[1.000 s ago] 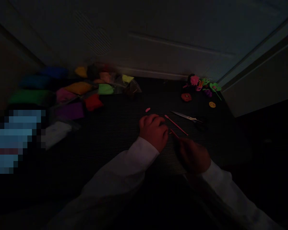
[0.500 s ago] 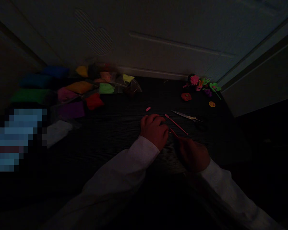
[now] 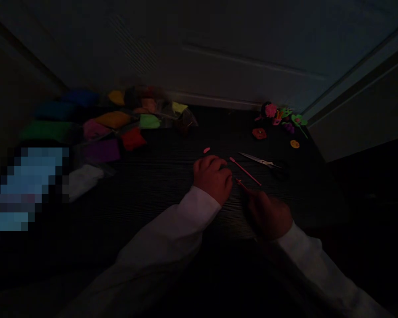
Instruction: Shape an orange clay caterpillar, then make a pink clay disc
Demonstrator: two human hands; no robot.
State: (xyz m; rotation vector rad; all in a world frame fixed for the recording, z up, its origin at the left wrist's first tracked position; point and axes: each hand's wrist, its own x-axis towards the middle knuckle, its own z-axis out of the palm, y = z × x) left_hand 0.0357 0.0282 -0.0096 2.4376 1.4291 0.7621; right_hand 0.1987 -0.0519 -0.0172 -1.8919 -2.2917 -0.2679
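My left hand [image 3: 213, 179] rests low over the dark tabletop with its fingers curled in; whatever they hold, if anything, is hidden. Between the fingers of my right hand [image 3: 268, 214] is a thin pink modelling tool [image 3: 243, 186], its tip just right of my left fingertips. A tiny pale bit seems to sit at that tip, too dim to make out. A second pink modelling tool [image 3: 246, 171] lies beyond my hands. Above my left knuckles is a small pink piece [image 3: 206, 150] that looks like clay. Scissors [image 3: 263, 162] lie with blades partly apart, points toward the left.
Bags of coloured clay, including a red one [image 3: 133, 139] and a purple one [image 3: 102, 150], crowd the left. A blurred bright screen [image 3: 36, 176] is nearest. Clay flowers [image 3: 270, 110], a red flower [image 3: 259, 133] and a yellow disc [image 3: 295, 144] stand back right, by the wall [image 3: 239, 75].
The view has shifted slightly and grown dimmer. The tip of the tool in my right hand sits a little farther from my left fingers. My left hand keeps its curled pose.
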